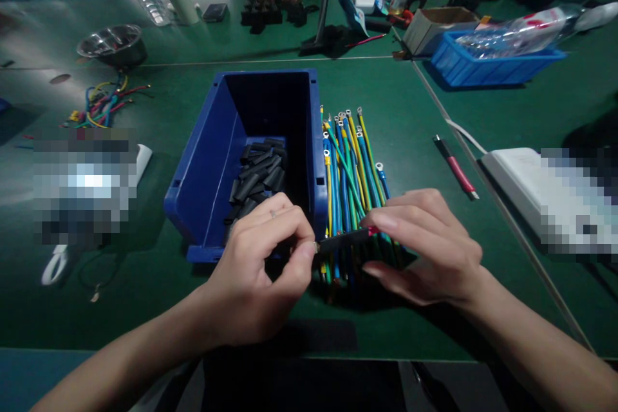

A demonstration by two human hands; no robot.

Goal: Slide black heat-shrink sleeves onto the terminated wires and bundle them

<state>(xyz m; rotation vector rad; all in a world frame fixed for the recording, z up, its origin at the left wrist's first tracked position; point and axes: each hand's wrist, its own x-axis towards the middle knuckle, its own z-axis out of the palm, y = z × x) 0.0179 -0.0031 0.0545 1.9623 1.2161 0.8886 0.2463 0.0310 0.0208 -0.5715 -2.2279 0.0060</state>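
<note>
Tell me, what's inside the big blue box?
The blue bin holds a pile of short black tubes. The left hand covers the pile's near end, so what lies beneath it cannot be seen.

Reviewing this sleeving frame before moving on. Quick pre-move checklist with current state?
1. Left hand pinching the wire end: ok.
2. Right hand holding the black sleeve: ok.
3. Sleeve in line with the pinched end: ok.
4. Sleeve fully seated on the wire: cannot tell, fingers cover it.
5. Sleeves left in the blue bin: ok.
6. Wire bundle lying beside the bin on the table: ok.
</note>
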